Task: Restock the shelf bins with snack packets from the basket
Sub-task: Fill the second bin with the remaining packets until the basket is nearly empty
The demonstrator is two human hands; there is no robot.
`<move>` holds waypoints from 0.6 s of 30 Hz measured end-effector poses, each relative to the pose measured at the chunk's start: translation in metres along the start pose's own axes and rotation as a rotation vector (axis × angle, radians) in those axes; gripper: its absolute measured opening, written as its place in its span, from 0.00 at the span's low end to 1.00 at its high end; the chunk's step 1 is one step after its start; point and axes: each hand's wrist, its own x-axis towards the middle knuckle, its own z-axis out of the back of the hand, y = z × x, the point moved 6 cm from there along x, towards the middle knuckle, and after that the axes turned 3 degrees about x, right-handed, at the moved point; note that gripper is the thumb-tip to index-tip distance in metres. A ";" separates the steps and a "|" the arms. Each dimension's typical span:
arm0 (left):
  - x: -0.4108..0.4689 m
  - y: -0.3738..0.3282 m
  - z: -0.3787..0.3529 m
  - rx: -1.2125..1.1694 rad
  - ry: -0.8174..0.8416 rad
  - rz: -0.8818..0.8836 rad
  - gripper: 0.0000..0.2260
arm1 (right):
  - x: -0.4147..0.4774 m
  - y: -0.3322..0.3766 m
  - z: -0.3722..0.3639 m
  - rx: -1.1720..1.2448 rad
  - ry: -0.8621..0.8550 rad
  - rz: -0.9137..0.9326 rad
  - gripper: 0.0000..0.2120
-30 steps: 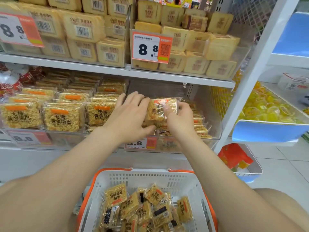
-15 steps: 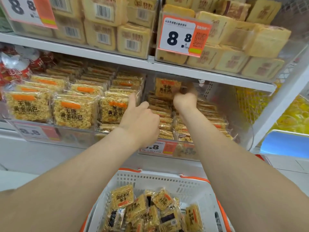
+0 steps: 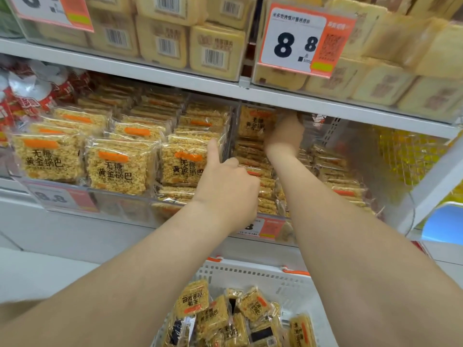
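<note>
The snack packet [image 3: 254, 122] has left the bin [image 3: 393, 186] front and now stands upright at the back, at 10 o'clock from the nearer right hand [image 3: 284, 136], whose grip is lost in blur, while the left hand [image 3: 225, 181], at 7 o'clock, is curled, index finger straight.

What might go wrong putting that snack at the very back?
The upright rice-crust packet by the right hand could tip forward onto the flat stacks. The shelf above sits low, so knuckles might bump it. The left hand, if it presses, may crush them.
</note>
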 end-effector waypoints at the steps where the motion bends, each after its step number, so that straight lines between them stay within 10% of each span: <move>1: 0.001 0.000 0.000 -0.003 0.002 0.002 0.12 | -0.001 0.003 -0.004 -0.013 0.019 0.048 0.12; 11: 0.001 0.001 0.002 0.003 0.012 -0.010 0.13 | -0.012 0.001 -0.008 -0.182 0.181 0.224 0.34; 18: -0.001 0.004 0.013 -0.117 0.071 -0.010 0.11 | -0.052 0.000 0.015 -0.171 0.179 0.310 0.23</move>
